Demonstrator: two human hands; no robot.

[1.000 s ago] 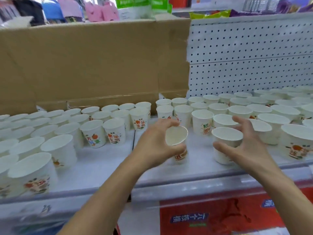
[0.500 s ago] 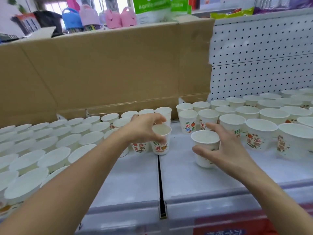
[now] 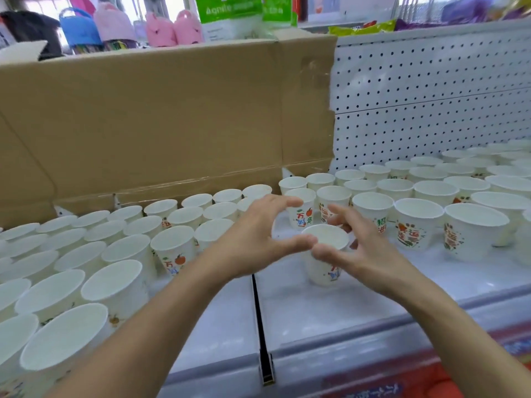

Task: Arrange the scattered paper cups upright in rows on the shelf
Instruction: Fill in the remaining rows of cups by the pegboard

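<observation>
Currently on view, item by item:

- Paper cup: white and upright, standing alone on the shelf in front of the right-hand block, just right of the dark seam between the two shelf panels. Its side is showing red, blue and green print, partly covered.
- Right hand: grasping that cup, thumb lying on the near rim and fingers curling round the far side.
- Left hand: released and holding nothing, arching in a loose C with the thumb tip reaching to the cup's rim.
- Left block of cups: standing upright in close rows; one front cup is showing "万" beside an orange fruit motif.
- Right block of cups: standing upright in rows; prints are reading "万", "招" and "运" in red and green.
- Cardboard sheet: leaning behind the left block.
- White pegboard: backing the right block.
- Green package: sitting above the cardboard, its white lettering too blurred to read.
- Red edge strip: running below the shelf front, with its writing illegible.
</observation>
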